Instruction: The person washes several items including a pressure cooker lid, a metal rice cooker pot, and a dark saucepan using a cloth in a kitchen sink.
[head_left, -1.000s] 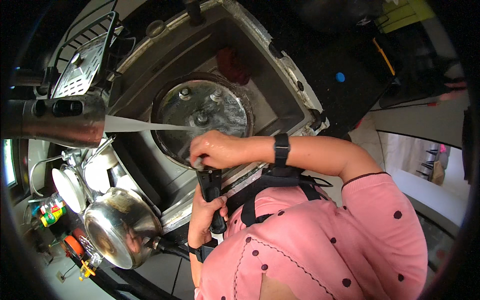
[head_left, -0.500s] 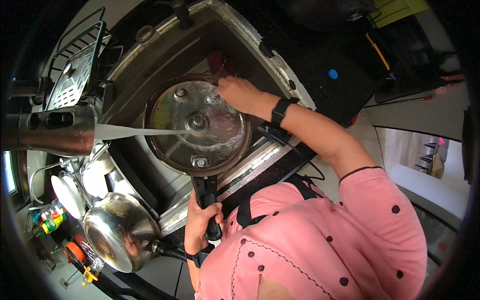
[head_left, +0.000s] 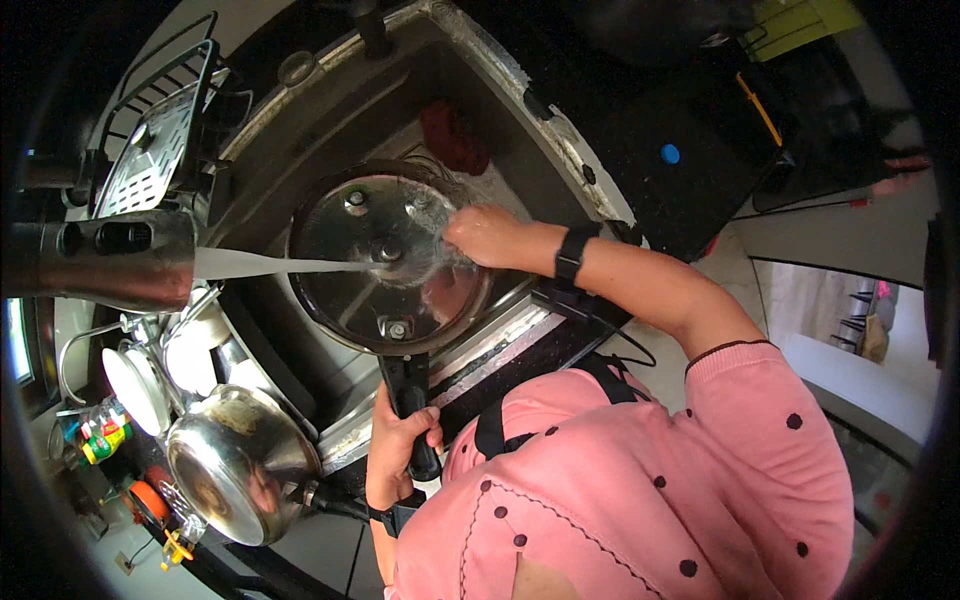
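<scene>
A round metal pressure cooker lid with several fittings on its face lies over the sink, wet and shiny. My left hand is wrapped round its black handle, near the sink's front edge. Over the lid's right side, my right hand is curled closed at the surface amid splashing water; whether anything is inside its fingers is hidden. From the copper-coloured tap head at the left, a stream of water runs onto the lid's middle.
The dark sink holds a dark red cloth or pad beyond the lid. At lower left are a steel pan and white dishes. A black dish rack stands at far left; a blue cap lies on the counter.
My right hand has moved from the lid's upper right edge toward me, down its right side. More of the red cloth or pad shows. My left hand keeps its grip.
</scene>
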